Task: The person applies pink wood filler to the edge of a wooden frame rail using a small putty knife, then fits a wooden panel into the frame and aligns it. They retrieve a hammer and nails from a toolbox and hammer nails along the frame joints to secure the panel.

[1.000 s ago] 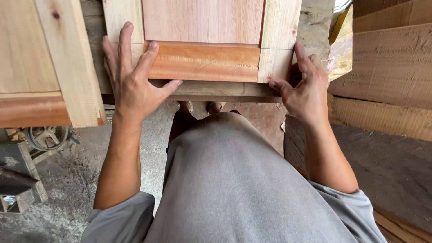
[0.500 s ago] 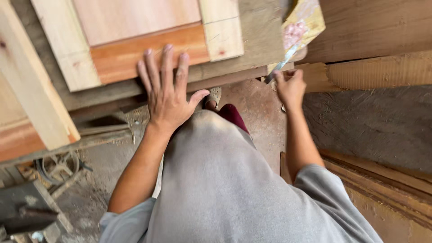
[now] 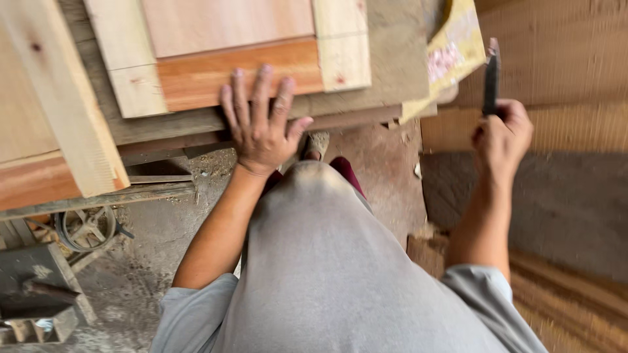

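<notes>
My left hand [image 3: 260,124] lies flat with spread fingers on the near edge of a wooden panel door [image 3: 222,62], on its reddish bottom rail. The door rests on a worn grey workbench [image 3: 386,78]. Off to the right of the bench, my right hand [image 3: 502,138] is closed around a thin dark blade-like tool [image 3: 490,77], held upright with its tip up. A yellow packet [image 3: 451,55] lies at the bench's right corner, close to the tool's tip.
A second pale wooden frame [image 3: 62,111] lies at the left, overhanging the bench. Stacked planks [image 3: 562,72] stand at the right. Below left, on the dusty concrete floor, sit a metal wheel [image 3: 85,229] and dark machine parts [image 3: 33,287].
My right hand left the door's corner, swung right past the packet and now holds the dark tool upright. My left hand stayed flat on the door. The view has turned and shifted right.
</notes>
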A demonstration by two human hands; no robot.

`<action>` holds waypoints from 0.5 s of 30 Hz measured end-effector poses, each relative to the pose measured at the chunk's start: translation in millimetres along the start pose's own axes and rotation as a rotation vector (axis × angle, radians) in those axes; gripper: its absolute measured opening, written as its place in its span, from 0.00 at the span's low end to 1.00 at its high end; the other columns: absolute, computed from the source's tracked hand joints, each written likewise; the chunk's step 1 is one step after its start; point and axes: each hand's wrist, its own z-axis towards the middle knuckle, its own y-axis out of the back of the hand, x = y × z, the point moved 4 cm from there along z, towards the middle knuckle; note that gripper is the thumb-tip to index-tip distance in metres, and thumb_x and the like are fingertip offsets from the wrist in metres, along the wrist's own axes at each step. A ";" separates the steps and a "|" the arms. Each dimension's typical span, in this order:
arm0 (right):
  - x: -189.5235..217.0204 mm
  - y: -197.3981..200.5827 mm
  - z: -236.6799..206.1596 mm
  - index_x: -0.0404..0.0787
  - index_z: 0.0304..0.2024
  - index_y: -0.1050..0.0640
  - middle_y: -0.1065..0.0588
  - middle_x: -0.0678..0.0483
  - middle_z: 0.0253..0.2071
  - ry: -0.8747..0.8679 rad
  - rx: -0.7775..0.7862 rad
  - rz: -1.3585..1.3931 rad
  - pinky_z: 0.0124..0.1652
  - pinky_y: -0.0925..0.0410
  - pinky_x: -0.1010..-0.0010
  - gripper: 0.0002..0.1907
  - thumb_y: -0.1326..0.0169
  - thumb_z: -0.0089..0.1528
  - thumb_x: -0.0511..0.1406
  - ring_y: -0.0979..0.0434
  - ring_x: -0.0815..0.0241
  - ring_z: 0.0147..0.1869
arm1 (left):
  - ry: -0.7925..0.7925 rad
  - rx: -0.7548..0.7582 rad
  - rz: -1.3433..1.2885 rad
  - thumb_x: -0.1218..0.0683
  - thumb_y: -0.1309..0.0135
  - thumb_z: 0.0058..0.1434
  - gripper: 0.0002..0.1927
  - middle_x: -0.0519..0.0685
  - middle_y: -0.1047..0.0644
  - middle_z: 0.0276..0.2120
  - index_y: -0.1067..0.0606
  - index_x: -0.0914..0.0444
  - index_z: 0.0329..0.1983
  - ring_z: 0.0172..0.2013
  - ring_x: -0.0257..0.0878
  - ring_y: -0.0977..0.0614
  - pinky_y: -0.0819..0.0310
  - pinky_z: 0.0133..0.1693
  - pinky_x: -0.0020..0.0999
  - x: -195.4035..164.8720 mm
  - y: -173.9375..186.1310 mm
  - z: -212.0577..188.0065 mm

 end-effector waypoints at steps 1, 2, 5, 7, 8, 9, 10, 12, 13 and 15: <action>24.6 -0.6 -2.6 0.30 0.43 0.27 0.28 0.53 0.28 0.100 0.066 -0.054 0.25 0.39 0.73 0.08 0.56 0.64 0.22 0.33 0.67 0.23 | 0.004 -0.012 0.006 0.27 0.59 0.75 0.37 0.54 0.41 0.75 0.40 0.49 0.78 0.74 0.65 0.47 0.62 0.72 0.68 0.5 1.1 0.2; 48.9 -12.7 -6.0 0.31 0.46 0.24 0.28 0.53 0.29 0.244 0.188 -0.200 0.27 0.37 0.74 0.08 0.53 0.68 0.23 0.31 0.66 0.26 | 0.004 -0.003 0.004 0.27 0.58 0.76 0.37 0.54 0.42 0.75 0.41 0.49 0.79 0.74 0.65 0.47 0.62 0.73 0.68 1.0 1.5 -0.1; 109.6 -69.5 -26.8 0.34 0.54 0.19 0.28 0.53 0.31 0.635 0.452 -0.571 0.32 0.34 0.72 0.08 0.46 0.75 0.26 0.28 0.63 0.32 | -0.006 0.041 -0.034 0.26 0.57 0.76 0.38 0.55 0.44 0.76 0.42 0.49 0.79 0.74 0.66 0.48 0.62 0.72 0.69 1.8 1.5 0.6; 139.7 -116.0 -27.1 0.34 0.55 0.19 0.28 0.51 0.30 0.881 0.514 -0.720 0.34 0.33 0.68 0.11 0.42 0.70 0.28 0.28 0.59 0.34 | 0.003 0.012 -0.042 0.26 0.55 0.75 0.39 0.56 0.45 0.76 0.43 0.49 0.79 0.74 0.66 0.48 0.61 0.71 0.69 2.6 2.9 1.7; 152.2 -132.9 -23.2 0.35 0.55 0.18 0.28 0.52 0.30 0.956 0.502 -0.785 0.32 0.33 0.68 0.10 0.41 0.70 0.28 0.28 0.58 0.33 | 0.001 -0.008 -0.054 0.26 0.53 0.74 0.39 0.55 0.45 0.76 0.43 0.49 0.79 0.74 0.66 0.48 0.60 0.71 0.70 2.6 4.0 2.3; 160.6 -146.9 -22.0 0.37 0.55 0.17 0.27 0.53 0.29 1.018 0.488 -0.853 0.30 0.34 0.68 0.10 0.40 0.71 0.29 0.28 0.58 0.32 | -0.003 -0.019 -0.073 0.26 0.51 0.74 0.40 0.55 0.45 0.76 0.43 0.49 0.80 0.74 0.66 0.48 0.60 0.71 0.70 2.5 4.5 2.4; 167.2 -154.0 -22.1 0.38 0.54 0.17 0.27 0.54 0.28 1.074 0.477 -0.926 0.28 0.34 0.68 0.10 0.39 0.71 0.29 0.28 0.57 0.31 | -0.001 -0.015 -0.092 0.27 0.49 0.73 0.40 0.55 0.45 0.76 0.43 0.48 0.80 0.74 0.66 0.48 0.59 0.71 0.70 2.5 4.9 2.5; 172.2 -157.0 -17.5 0.38 0.55 0.16 0.27 0.53 0.27 1.015 0.602 -0.876 0.26 0.35 0.67 0.11 0.40 0.70 0.28 0.29 0.57 0.29 | 0.009 -0.015 -0.128 0.29 0.46 0.73 0.41 0.55 0.45 0.77 0.44 0.48 0.80 0.74 0.66 0.47 0.58 0.72 0.70 3.1 5.8 1.6; 171.2 -155.0 -15.7 0.38 0.55 0.16 0.27 0.52 0.27 0.988 0.664 -0.850 0.25 0.36 0.67 0.12 0.40 0.70 0.28 0.30 0.58 0.27 | 0.011 -0.020 -0.129 0.29 0.45 0.73 0.42 0.55 0.45 0.77 0.44 0.48 0.81 0.75 0.66 0.48 0.58 0.72 0.70 3.6 5.8 0.5; 169.0 -147.2 -13.6 0.39 0.52 0.17 0.24 0.52 0.31 0.979 0.757 -0.735 0.28 0.33 0.72 0.08 0.41 0.71 0.29 0.26 0.61 0.29 | 0.008 -0.021 -0.145 0.30 0.43 0.72 0.42 0.54 0.46 0.77 0.45 0.48 0.81 0.75 0.66 0.48 0.58 0.72 0.70 4.7 5.4 -2.1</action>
